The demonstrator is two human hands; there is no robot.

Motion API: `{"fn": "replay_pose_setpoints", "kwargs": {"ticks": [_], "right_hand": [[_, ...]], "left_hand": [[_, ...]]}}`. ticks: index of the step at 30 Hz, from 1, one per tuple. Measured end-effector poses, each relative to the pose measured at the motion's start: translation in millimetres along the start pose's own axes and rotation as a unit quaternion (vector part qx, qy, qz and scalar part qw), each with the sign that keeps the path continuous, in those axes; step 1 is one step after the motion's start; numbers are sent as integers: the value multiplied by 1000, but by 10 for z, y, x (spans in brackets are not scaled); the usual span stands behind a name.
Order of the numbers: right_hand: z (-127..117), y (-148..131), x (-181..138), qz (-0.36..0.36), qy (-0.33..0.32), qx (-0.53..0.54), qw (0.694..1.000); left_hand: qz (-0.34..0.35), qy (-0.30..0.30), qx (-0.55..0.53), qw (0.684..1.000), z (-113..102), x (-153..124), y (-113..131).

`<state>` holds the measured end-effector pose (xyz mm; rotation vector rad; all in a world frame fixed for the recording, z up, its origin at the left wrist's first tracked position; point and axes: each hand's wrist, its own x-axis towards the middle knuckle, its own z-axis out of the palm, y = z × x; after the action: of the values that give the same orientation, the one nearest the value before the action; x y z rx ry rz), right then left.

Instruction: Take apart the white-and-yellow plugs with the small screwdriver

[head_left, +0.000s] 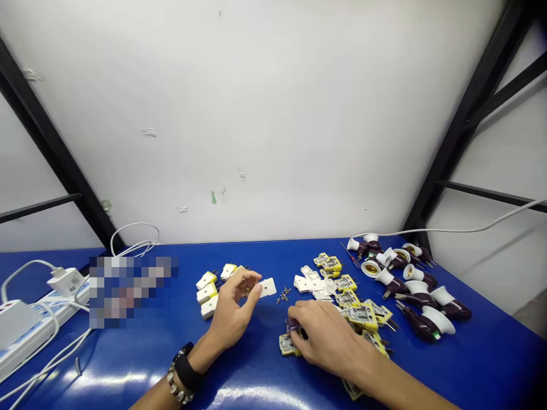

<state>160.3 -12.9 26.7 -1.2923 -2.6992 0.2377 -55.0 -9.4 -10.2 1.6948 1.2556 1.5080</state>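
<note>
My left hand [236, 307] is closed, with a flat white plug cover [268, 288] pinched between thumb and fingers; a small hole shows in the cover. My right hand [322, 333] is curled around a thin tool with a see-through purple handle [293, 326], mostly hidden by the fingers. Right below those fingertips lies an open yellow plug base [288, 345] with metal parts inside; whether they touch it I cannot tell. Between the hands is a small heap of brass-coloured screws [283, 295]. Closed white-and-yellow plugs [207, 293] sit beyond my left hand.
Several open yellow plug bases [361, 315] and loose white covers [310, 282] lie around my right hand. A screwdriver [351, 256] rests behind them. Maroon-and-white lamp holders [421, 293] crowd the right side. A power strip [47, 313] with cables stands at the left, beside a blurred patch.
</note>
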Motion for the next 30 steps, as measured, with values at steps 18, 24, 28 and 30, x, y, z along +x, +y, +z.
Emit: {"fn": "replay_pose_setpoints", "kwargs": {"ticks": [18,24,28,30], "right_hand": [[-66,267,155,19,-59,99,993],[-21,321,115,1,-42,119,992],[-21,319,100,16,-45,136,990],[-20,309,96,20,-43,134,990]], "left_hand": [[-22,-192,26,981,159,-149,126],[-32,-242,93,965,163,-169,109],[-2,-273,133,953,134,-177,164],[13,-281,148,948,123,-182,179]]}}
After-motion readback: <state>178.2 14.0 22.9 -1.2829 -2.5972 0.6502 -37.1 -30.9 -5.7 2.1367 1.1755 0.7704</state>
